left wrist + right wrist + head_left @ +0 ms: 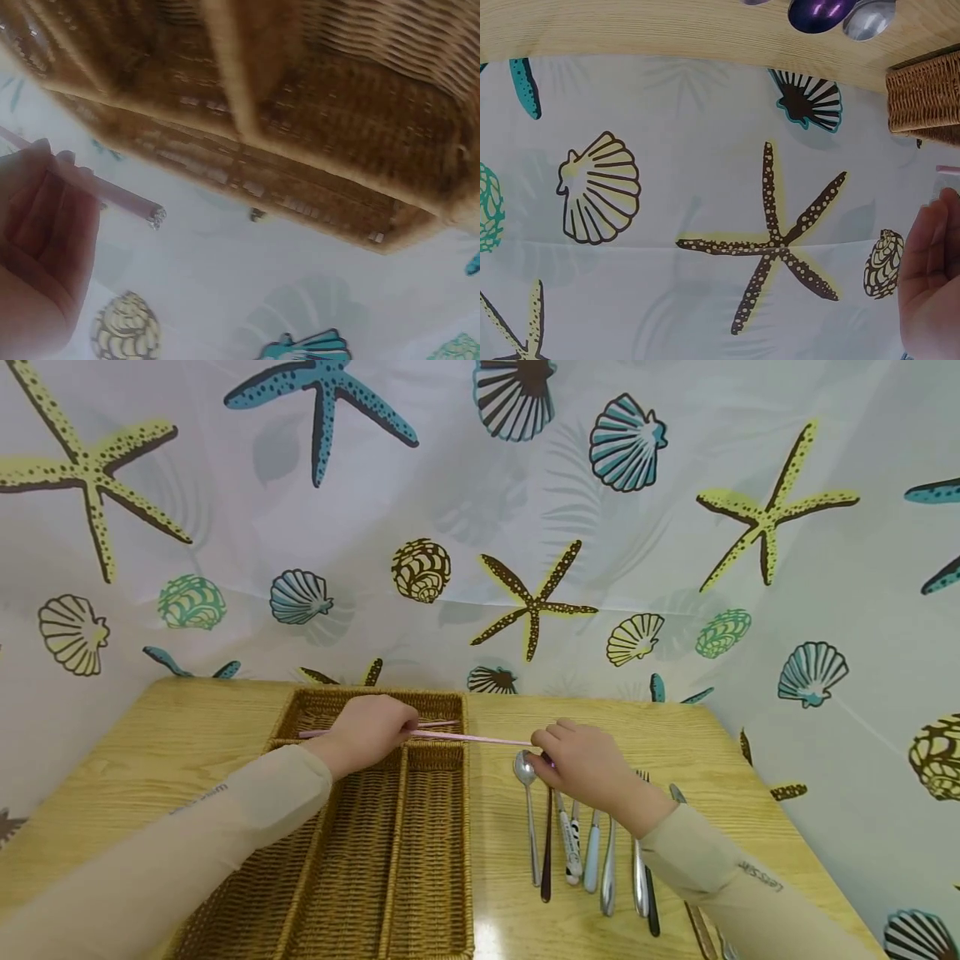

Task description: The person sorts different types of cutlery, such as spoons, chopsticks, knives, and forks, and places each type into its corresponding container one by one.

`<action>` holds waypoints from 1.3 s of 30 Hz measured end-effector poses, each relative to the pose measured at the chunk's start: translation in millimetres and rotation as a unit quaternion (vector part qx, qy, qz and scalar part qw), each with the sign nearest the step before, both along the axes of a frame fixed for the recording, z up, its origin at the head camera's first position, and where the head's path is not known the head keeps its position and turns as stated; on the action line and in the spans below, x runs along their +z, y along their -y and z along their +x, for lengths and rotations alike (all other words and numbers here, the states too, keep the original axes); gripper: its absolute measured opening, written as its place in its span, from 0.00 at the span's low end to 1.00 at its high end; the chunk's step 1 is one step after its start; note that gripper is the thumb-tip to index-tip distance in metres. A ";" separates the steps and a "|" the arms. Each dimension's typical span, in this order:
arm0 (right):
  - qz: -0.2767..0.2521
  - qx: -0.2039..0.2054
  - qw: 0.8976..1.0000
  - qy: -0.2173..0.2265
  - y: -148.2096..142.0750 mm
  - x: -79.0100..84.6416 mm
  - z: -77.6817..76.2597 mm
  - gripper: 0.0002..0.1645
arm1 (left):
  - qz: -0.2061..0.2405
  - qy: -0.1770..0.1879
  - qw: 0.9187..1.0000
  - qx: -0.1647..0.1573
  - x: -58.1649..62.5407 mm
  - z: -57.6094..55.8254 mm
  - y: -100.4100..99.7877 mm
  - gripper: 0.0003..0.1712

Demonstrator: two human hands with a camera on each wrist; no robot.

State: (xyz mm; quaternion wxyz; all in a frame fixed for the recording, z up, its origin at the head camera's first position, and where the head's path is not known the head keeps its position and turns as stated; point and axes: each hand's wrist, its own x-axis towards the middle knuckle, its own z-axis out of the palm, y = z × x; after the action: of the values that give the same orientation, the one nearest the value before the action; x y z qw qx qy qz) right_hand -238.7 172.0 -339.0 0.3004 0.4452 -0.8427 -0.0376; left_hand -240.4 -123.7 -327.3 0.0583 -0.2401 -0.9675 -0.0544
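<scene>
My left hand [371, 732] is over the back compartment of a wicker cutlery tray [468, 827]. It pinches a thin pink chopstick [480, 739], whose silvery, patterned end shows in the left wrist view beside the fingers [75, 176]. Another pink chopstick [442, 723] lies in that back compartment. The right hand [581, 760] hovers above the cutlery, close to the chopstick's far tip. Seen from the right wrist, its fingers [928, 240] look fairly straight, and the tip appears slightly apart from them. Below that hand is a dark-handled spoon with a purple bowl [817, 11].
To the tray's right, a silver spoon [525, 768], marker pens [572, 852], a blue-handled piece of cutlery [592, 860], forks [639, 877] and a knife [701, 927] lie on the wooden table [517, 927]. A shell-and-starfish patterned cloth [450, 635] hangs behind.
</scene>
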 end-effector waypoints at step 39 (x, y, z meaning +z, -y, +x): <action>-0.046 -0.093 0.995 0.012 -88.8 -13.2 8.2 0.15 | -0.020 0.155 0.982 0.105 -33.7 -40.6 74.3 0.25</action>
State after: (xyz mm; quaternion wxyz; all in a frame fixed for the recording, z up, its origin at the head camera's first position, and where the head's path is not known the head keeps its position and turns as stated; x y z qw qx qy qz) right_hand -230.5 260.8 -352.2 0.3062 0.3509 -0.8847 -0.0210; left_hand -281.0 -198.0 -361.0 -0.0913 -0.1266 -0.9856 -0.0652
